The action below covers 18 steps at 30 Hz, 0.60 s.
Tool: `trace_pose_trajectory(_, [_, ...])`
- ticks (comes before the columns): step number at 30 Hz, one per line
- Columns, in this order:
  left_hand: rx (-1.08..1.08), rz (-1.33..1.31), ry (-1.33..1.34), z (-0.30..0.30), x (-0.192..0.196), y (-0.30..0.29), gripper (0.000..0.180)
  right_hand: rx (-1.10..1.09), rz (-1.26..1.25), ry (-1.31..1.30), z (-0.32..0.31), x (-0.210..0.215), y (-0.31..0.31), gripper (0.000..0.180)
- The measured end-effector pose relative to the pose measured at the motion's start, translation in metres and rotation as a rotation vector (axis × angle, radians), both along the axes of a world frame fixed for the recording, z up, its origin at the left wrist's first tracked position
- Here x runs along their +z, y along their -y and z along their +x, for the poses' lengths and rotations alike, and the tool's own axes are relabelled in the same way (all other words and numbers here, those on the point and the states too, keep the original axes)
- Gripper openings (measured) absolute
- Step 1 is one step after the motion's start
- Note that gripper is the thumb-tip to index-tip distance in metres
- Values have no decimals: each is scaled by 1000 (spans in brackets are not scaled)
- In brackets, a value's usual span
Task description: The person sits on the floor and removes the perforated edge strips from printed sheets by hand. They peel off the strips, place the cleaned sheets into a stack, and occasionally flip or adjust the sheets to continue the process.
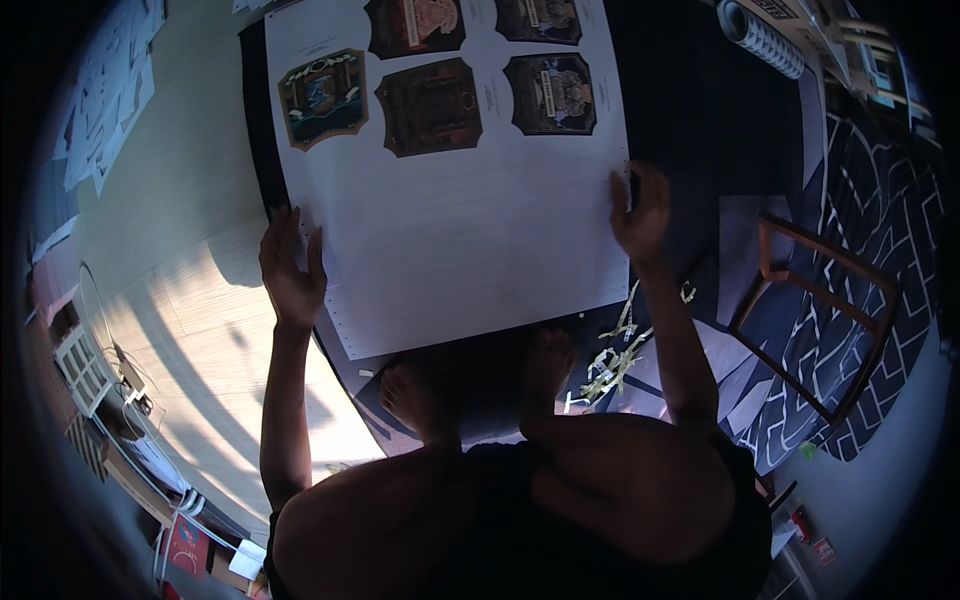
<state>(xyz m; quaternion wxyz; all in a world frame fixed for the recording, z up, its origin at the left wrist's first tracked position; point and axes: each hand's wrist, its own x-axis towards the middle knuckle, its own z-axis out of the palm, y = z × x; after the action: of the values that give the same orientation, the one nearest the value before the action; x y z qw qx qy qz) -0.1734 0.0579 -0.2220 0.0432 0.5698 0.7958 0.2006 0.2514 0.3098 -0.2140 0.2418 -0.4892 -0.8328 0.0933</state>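
Observation:
A large white sheet lies in front of me on a dark mat. Several dark, shield-shaped printed pictures fill its far half; the near half is plain white. My left hand is at the sheet's left edge, fingers stretched and thumb apart. At the right edge is my right hand, its thumb near the sheet's border and its fingers spread away from it. Neither hand visibly holds anything; whether the fingertips touch the sheet I cannot tell.
My bare feet are just short of the sheet's near edge. Crumpled yellowish strips lie by my right forearm. Further right stand a brown wooden frame and a patterned dark cloth. A white roll rests at the far right, loose papers far left.

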Motion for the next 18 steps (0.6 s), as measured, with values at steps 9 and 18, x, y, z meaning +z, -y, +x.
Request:
trace_pose_trajectory(9, [-113, -88, -217, 28, -8, -1, 49, 49, -10, 177, -6, -30, 23, 46])
trace_pose_trajectory(18, [-88, -68, -219, 28, -5, 3, 51, 68, 21, 230, -4, -38, 25, 46])
